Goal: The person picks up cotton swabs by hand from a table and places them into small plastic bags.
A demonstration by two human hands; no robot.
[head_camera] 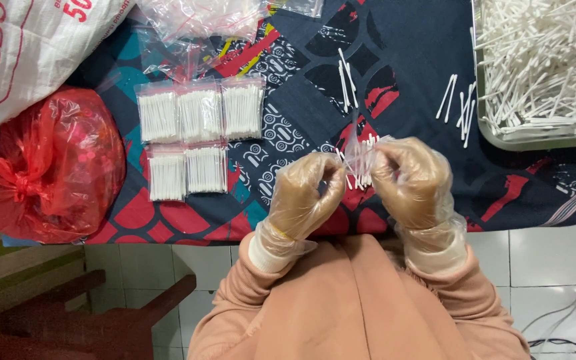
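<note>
The small clear bag (358,160) I'm gripping is thin and see-through, with a bunch of white cotton swabs (366,167) poking out of it. It hangs between my hands, just above the table's patterned cloth (408,60): my left hand (305,193) pinches one edge, my right hand (409,181) the other, both closed tight in clear plastic gloves. To my left lie five filled packets (195,137) in two rows, beside a red plastic bag (45,163). Loose swabs (458,103) are scattered ahead, and a metal tray (495,137) heaped with white sticks sits at the right.
</note>
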